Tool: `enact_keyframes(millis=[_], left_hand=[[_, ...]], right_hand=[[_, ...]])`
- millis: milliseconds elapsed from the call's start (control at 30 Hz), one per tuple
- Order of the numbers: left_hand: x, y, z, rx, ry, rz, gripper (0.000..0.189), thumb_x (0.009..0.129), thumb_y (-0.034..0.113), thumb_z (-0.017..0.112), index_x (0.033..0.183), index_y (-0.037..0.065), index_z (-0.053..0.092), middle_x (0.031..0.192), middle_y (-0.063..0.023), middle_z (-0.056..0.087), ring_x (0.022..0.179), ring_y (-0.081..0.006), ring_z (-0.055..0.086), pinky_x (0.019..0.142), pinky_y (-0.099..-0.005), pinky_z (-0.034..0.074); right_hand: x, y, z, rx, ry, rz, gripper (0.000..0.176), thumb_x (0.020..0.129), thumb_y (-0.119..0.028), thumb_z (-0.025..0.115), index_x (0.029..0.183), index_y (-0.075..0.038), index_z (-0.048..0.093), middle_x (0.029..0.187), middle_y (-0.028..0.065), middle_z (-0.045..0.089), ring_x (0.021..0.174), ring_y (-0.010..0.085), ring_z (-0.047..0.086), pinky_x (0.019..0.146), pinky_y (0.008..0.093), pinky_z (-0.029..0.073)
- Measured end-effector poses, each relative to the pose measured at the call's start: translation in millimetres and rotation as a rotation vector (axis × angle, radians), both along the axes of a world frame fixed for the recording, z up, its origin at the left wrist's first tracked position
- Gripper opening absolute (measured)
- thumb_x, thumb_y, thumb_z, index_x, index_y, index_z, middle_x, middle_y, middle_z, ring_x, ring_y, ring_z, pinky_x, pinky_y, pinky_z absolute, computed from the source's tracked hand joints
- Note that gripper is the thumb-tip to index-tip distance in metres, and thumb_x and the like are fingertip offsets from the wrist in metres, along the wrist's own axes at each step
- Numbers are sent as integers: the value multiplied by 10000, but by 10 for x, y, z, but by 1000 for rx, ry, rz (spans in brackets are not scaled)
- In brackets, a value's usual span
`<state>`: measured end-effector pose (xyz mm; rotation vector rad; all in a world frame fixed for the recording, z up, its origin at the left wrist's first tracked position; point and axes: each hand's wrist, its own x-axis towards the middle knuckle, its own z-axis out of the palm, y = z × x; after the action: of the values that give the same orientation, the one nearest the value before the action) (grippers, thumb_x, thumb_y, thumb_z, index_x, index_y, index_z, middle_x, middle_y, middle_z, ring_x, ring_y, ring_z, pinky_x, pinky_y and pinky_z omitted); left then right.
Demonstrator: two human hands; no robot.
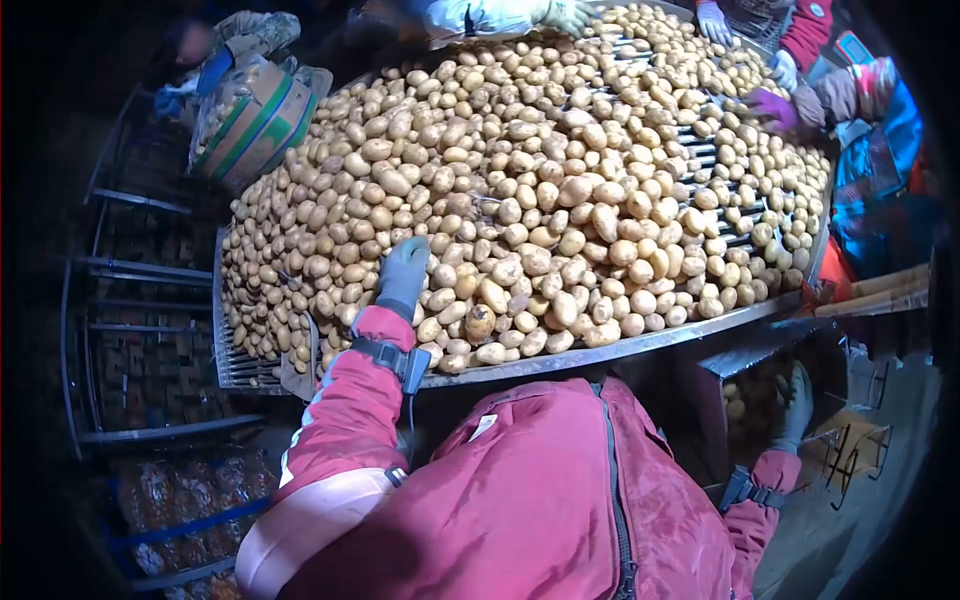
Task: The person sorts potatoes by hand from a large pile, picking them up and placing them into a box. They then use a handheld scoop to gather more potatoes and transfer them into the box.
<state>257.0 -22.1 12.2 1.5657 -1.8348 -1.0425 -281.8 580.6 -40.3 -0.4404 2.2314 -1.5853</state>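
Observation:
My left hand (403, 272), in a grey glove, lies on the near part of a big heap of potatoes (520, 190). Its fingers look stretched out against the potatoes, and no potato shows inside the hand. The heap covers a metal sorting table (590, 357) with a raised rim. Down at the right, my right hand (795, 408), also gloved, is at the side of an open cardboard box (712, 405) below the table rim. Its fingers point upward and apart. Some potatoes (738, 408) show in the dark inside of this box.
Across the table, other people's gloved hands (770, 108) work at the potatoes. A cardboard box (262, 125) stands at the far left corner. Metal racks (150, 268) run along the left, with filled net bags (190, 500) low down. Wire hooks (860, 455) stick up at the right.

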Motion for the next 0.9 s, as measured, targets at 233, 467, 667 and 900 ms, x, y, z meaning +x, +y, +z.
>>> enact_keyframes(millis=[233, 467, 667, 900], left_hand=[[-544, 517, -230, -522, -338, -336, 314, 859, 263, 730, 1128, 103, 707, 1030, -157, 671, 979, -371, 636, 868, -471, 521], [-707, -509, -618, -612, -400, -407, 435, 861, 292, 758, 1244, 116, 649, 1132, -163, 632, 1057, -367, 615, 898, -471, 505], [-1086, -626, 99, -176, -362, -265, 571, 812, 374, 793, 1309, 157, 615, 1167, -167, 629, 1091, -360, 620, 887, -493, 528], [-939, -494, 565, 10, 87, -534, 554, 804, 405, 817, 1259, 126, 669, 1317, -177, 610, 1217, -355, 582, 1049, -453, 473]], right_hand=[[1081, -2660, 934, -93, -617, 305, 349, 1050, -274, 597, 1301, -41, 665, 1087, 55, 724, 759, 84, 643, 672, 227, 531], [1995, -3956, 1007, -94, -748, 675, 368, 1023, -293, 595, 1281, -48, 688, 1028, 28, 735, 784, 103, 680, 705, 259, 582], [2386, -4278, 862, -78, -662, 832, 326, 966, -138, 575, 1265, -70, 685, 1143, 45, 703, 942, 162, 667, 799, 273, 530], [2575, -4570, 894, 19, -1323, 577, 518, 1048, -514, 496, 1275, -74, 649, 974, 68, 701, 777, 210, 678, 670, 327, 567]])
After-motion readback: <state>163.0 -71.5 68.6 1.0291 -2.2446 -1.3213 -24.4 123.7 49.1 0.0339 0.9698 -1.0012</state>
